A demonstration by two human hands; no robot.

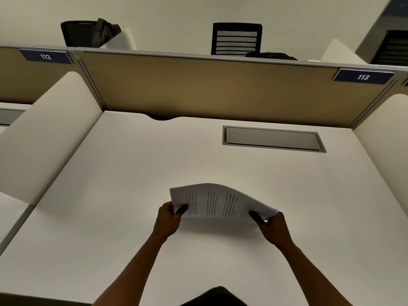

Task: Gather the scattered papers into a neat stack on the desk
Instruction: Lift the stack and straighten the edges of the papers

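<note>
A bundle of printed white papers (217, 202) is held just above the white desk (123, 195), bowed upward in the middle, with lines of text showing on the top sheet. My left hand (169, 217) grips its left edge, thumb on top. My right hand (272, 226) grips its right edge the same way. The sheets lie together as one bundle. No loose papers are visible elsewhere on the desk.
A grey cable hatch (273, 139) is set into the desk at the back right. A tan partition (209, 89) closes the back, with white side dividers (44, 133) left and right. Black chairs (236, 38) stand beyond. A dark rounded object (217, 298) shows at the front edge.
</note>
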